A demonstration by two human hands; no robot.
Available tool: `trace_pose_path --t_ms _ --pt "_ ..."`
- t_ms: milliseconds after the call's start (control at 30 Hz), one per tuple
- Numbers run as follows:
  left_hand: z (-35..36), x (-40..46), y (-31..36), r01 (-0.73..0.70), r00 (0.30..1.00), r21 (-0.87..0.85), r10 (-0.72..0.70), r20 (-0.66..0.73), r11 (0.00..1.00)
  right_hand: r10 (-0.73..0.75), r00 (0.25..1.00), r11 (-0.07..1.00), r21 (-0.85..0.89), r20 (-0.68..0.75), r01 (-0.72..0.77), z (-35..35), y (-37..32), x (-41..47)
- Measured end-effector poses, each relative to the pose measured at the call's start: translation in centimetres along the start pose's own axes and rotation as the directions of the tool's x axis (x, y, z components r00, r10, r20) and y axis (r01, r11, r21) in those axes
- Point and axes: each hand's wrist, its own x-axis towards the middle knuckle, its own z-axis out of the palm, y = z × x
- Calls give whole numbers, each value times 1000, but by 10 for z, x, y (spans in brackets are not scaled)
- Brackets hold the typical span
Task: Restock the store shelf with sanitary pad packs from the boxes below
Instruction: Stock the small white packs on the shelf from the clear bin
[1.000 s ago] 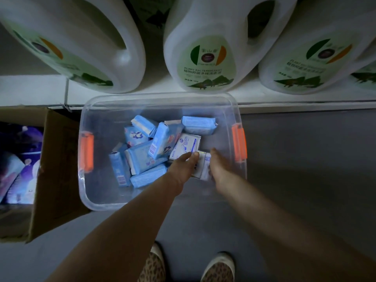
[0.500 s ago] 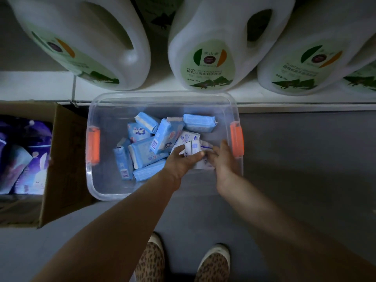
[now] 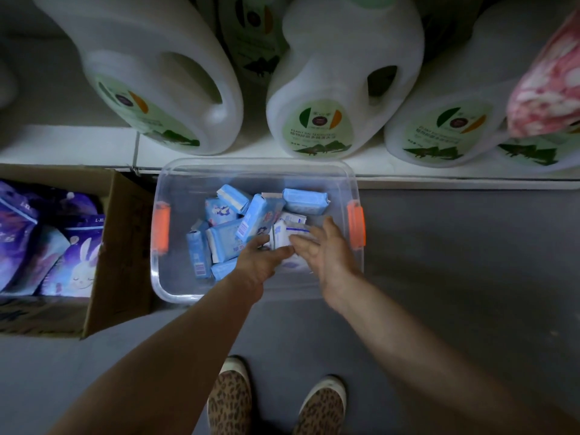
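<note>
A: Both hands in clear plastic bin with orange latches (image 3: 356,226), on floor below shelf. Left hand (image 3: 262,262) curled round white sanitary pad packs (image 3: 284,235) at bin's right; right hand (image 3: 326,249), fingers nearly straight, pressed against same bundle.

B: Risk?

A: Loose bundle, slick wrappers; likely to slip or scatter on lifting, or knock blue packs (image 3: 226,237) alongside.
</note>
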Motion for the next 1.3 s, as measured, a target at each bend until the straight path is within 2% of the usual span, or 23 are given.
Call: trace_pose_path --t_ms 67,133,200,267,333,400,533,600,733,800,900,1000,1133,1300 --pt "-4 -4 3 19 1000 -47 -18 24 999 -117 989 993 -27 -88 115 -6 -2 5" --pt "-8 -8 10 49 997 -112 -43 60 993 -331 920 928 -247 -209 277 -18 -4 15" --pt "-16 -8 16 78 993 -182 -61 97 980 -407 879 889 -329 -248 318 -30 -2 20" --pt "-22 -7 23 94 986 -179 -66 155 979 -319 926 920 -300 -200 252 -38 1 23" --pt "-25 -9 31 98 972 -136 -65 226 986 -101 985 971 -228 -139 67 -38 1 20" --pt "-26 -11 34 96 953 -103 -61 296 990 55 997 986 -155 -54 -62 -36 1 17" --pt "-23 -5 33 111 922 -67 -77 379 992 83 993 979 -192 84 -66 -33 8 18" --pt "-21 -2 33 105 919 -48 -79 386 993 103 989 973 -215 107 -78 -33 10 20" --pt "-18 4 34 86 948 -50 -66 310 995 44 987 972 -235 155 -6 -36 11 22" --pt "-18 12 33 115 973 -113 -89 212 987 -43 995 982 -180 89 59 -37 13 26" --pt "-16 26 24 152 988 -203 -141 68 967 -134 990 991 -1 -32 134 -40 14 33" --pt "-7 42 10 219 973 -245 -229 -13 944 -231 971 969 78 -60 236 -46 13 39" --pt "10 64 -6 317 942 -335 -337 -2 887 -299 952 945 121 -58 304 -51 11 43" --pt "31 87 -17 297 949 -395 -315 19 869 -334 943 919 219 -14 329 -51 11 54"
